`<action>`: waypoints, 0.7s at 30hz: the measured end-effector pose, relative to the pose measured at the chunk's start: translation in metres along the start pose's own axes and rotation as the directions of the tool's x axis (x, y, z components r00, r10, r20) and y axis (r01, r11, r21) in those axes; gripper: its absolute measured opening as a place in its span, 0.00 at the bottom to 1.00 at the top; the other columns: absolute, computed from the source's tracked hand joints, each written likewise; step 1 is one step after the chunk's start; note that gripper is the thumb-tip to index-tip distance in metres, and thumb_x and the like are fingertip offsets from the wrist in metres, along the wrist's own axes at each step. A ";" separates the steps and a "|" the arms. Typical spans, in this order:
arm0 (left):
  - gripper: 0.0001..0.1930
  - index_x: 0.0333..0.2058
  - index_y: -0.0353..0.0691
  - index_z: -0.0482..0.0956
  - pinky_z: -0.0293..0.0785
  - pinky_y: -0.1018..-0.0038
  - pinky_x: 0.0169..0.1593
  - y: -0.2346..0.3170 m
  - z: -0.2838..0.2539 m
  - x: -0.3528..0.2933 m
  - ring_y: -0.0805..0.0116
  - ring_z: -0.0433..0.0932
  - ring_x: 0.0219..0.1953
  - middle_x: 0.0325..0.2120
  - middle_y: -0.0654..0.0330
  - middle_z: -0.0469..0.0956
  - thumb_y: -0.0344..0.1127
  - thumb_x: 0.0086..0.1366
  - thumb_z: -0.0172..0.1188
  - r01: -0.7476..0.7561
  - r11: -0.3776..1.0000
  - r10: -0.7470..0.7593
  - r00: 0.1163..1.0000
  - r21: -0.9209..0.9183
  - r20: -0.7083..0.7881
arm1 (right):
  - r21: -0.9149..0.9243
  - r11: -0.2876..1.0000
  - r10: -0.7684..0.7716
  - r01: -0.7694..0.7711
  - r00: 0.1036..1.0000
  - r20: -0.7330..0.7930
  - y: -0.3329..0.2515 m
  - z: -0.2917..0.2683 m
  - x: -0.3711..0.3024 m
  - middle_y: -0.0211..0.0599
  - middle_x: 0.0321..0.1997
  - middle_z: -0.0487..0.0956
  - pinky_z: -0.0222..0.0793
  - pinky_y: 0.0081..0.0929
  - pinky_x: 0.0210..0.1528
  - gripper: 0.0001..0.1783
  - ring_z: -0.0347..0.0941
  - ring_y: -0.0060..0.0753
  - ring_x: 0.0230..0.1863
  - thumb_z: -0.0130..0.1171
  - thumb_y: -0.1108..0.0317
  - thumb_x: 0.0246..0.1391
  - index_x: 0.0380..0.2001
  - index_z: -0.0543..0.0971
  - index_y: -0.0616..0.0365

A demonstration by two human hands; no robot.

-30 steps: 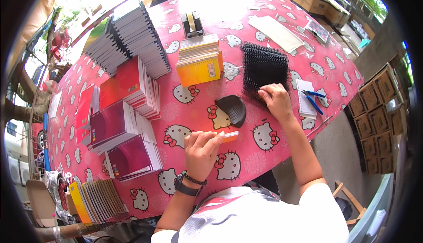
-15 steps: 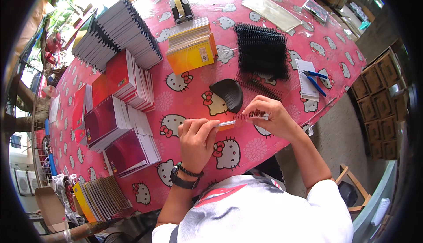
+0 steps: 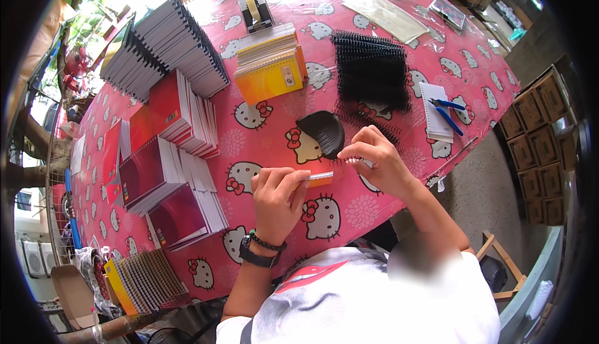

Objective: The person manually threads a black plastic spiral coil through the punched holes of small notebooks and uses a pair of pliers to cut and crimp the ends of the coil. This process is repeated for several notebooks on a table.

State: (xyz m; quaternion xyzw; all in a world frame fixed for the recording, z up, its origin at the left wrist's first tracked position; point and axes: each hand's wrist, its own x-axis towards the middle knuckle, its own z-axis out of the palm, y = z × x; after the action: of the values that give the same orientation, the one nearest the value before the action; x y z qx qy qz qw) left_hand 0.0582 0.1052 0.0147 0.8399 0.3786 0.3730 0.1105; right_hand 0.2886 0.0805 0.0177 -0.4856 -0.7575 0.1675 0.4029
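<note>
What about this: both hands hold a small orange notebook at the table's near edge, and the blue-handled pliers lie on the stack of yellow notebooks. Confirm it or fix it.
One detail is wrong. The blue-handled pliers lie on the small white spiral notepad at the right, not on the stack of yellow notebooks. The head view shows this. The rest stands: the left hand and right hand hold the small orange notebook at the near edge.

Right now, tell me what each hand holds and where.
Left hand grips a small notebook by its left end; right hand pinches a black binding coil at its edge.
</note>
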 end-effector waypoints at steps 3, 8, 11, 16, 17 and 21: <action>0.07 0.33 0.45 0.82 0.62 0.71 0.39 0.000 0.000 -0.002 0.67 0.71 0.33 0.27 0.66 0.76 0.31 0.52 0.65 0.007 1.000 -0.007 1.000 0.001 -0.012 | 0.108 0.994 0.012 -0.015 1.000 0.025 -0.003 0.001 0.000 0.31 0.31 0.71 0.68 0.30 0.37 0.15 0.68 0.35 0.38 0.63 0.81 0.39 0.33 0.79 0.52; 0.07 0.33 0.46 0.81 0.62 0.71 0.40 0.000 0.001 -0.001 0.67 0.72 0.34 0.28 0.67 0.76 0.32 0.53 0.65 0.006 1.000 -0.005 1.000 0.012 -0.022 | 0.265 0.963 0.015 -0.056 0.988 0.154 -0.001 -0.002 -0.001 0.34 0.31 0.71 0.69 0.28 0.36 0.14 0.69 0.33 0.35 0.62 0.80 0.44 0.37 0.79 0.56; 0.08 0.33 0.47 0.80 0.62 0.70 0.41 -0.001 0.000 -0.003 0.67 0.72 0.35 0.28 0.67 0.76 0.32 0.52 0.66 0.023 1.000 -0.023 1.000 0.019 -0.010 | 0.317 0.936 0.067 -0.153 0.962 0.266 -0.004 -0.004 -0.001 0.36 0.31 0.72 0.70 0.27 0.37 0.15 0.71 0.32 0.34 0.61 0.78 0.48 0.41 0.77 0.58; 0.12 0.34 0.47 0.79 0.62 0.67 0.44 0.009 -0.002 0.000 0.66 0.72 0.36 0.30 0.66 0.75 0.35 0.49 0.68 0.024 0.999 -0.024 1.000 0.049 0.005 | 0.181 0.978 0.058 -0.099 0.974 0.220 -0.007 -0.016 0.000 0.38 0.33 0.74 0.70 0.27 0.38 0.16 0.74 0.32 0.35 0.58 0.73 0.54 0.47 0.74 0.60; 0.13 0.34 0.47 0.79 0.61 0.67 0.44 0.010 -0.002 0.000 0.66 0.72 0.36 0.30 0.66 0.75 0.35 0.48 0.69 0.018 0.999 -0.018 1.000 0.051 0.005 | 0.216 0.964 0.094 -0.153 0.961 0.260 -0.006 -0.016 0.000 0.38 0.34 0.74 0.70 0.27 0.38 0.17 0.74 0.31 0.35 0.59 0.73 0.53 0.47 0.74 0.60; 0.13 0.32 0.47 0.78 0.61 0.67 0.44 0.008 0.002 -0.003 0.66 0.71 0.36 0.30 0.66 0.74 0.34 0.45 0.69 0.041 0.996 -0.044 0.998 0.078 0.038 | 0.314 0.865 0.264 -0.391 0.888 0.377 -0.017 -0.017 0.001 0.34 0.31 0.73 0.69 0.24 0.35 0.19 0.72 0.27 0.33 0.61 0.75 0.49 0.46 0.74 0.59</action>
State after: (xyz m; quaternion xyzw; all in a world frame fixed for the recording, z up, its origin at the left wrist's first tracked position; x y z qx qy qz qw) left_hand 0.0630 0.0978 0.0160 0.8425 0.4082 0.3389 0.0935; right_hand 0.2908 0.0712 0.0398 -0.4871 -0.6705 0.4550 0.3258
